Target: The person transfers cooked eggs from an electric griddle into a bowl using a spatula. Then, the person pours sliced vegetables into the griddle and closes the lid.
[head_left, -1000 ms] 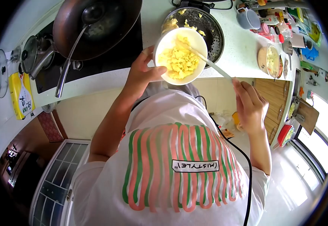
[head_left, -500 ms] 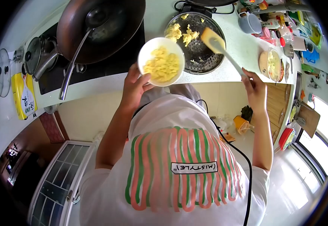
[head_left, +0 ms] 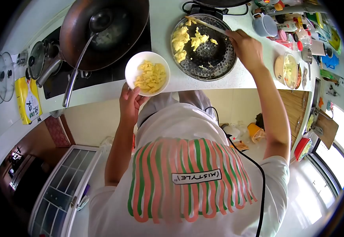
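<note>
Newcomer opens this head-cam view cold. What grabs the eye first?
Probably the shirt with its pink and green stripes, filling the lower middle. Then the big dark wok at upper left, and the white bowl of yellow pieces in the left hand. Right of that, the right hand holds a spatula over a round black pan with yellow clumps.

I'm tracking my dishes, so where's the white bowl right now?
In the head view, the white bowl is left of centre, held in the left hand by the counter's near edge, just left of the round pan.
</note>
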Action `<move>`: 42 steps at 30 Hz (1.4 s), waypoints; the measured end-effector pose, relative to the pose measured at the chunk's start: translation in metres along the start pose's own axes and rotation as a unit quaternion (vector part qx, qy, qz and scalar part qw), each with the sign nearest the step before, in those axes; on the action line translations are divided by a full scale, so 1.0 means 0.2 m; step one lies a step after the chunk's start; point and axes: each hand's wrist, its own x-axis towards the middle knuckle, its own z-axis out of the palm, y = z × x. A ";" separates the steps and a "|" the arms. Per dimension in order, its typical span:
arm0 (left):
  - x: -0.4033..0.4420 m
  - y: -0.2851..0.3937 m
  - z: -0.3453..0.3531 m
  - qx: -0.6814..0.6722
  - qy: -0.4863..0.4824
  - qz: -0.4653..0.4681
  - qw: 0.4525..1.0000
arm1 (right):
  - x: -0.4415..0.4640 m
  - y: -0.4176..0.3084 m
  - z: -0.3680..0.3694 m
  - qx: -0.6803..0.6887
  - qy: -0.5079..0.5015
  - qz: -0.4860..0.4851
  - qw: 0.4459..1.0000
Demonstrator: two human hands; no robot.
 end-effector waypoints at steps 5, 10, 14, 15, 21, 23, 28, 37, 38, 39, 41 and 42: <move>0.00 -0.03 0.02 -0.014 0.020 0.021 0.999 | 0.13 -0.11 -0.23 -0.197 -0.028 -0.085 0.976; 0.00 -0.06 0.01 -0.038 0.031 0.018 0.999 | 0.23 -0.15 -0.20 -0.241 -0.047 -0.128 0.961; 0.01 -0.10 -0.01 -0.035 0.050 0.021 0.998 | 0.22 -0.29 -0.20 -0.213 -0.052 -0.152 0.964; 0.02 -0.10 -0.01 -0.046 0.052 0.018 0.997 | 0.20 -0.30 -0.22 -0.192 -0.037 -0.183 0.963; 0.04 -0.11 -0.01 -0.058 0.054 0.025 0.997 | 0.07 -0.31 -0.26 -0.146 -0.072 -0.226 0.960; 0.05 -0.11 -0.02 -0.054 0.055 0.026 0.997 | 0.07 -0.30 -0.30 -0.128 -0.069 -0.210 0.967; 0.05 -0.13 -0.03 -0.060 0.063 0.023 0.996 | 0.19 -0.28 -0.38 -0.068 -0.091 -0.135 0.984; 0.04 -0.14 -0.05 -0.041 0.079 0.018 0.996 | 0.63 -0.07 -0.36 0.066 -0.261 -0.101 0.958; 0.04 -0.15 -0.05 -0.038 0.083 0.014 0.996 | 0.68 -0.04 -0.34 0.068 -0.267 -0.110 0.955; 0.04 -0.15 -0.06 -0.044 0.082 0.011 0.996 | 0.73 0.04 -0.31 0.081 -0.278 -0.084 0.953; 0.03 -0.16 -0.08 -0.055 0.082 0.002 0.995 | 0.82 -0.20 -0.48 0.035 -0.346 -0.028 0.937; 0.03 -0.17 -0.08 -0.057 0.082 0.000 0.995 | 0.86 -0.28 -0.54 0.011 -0.378 0.002 0.926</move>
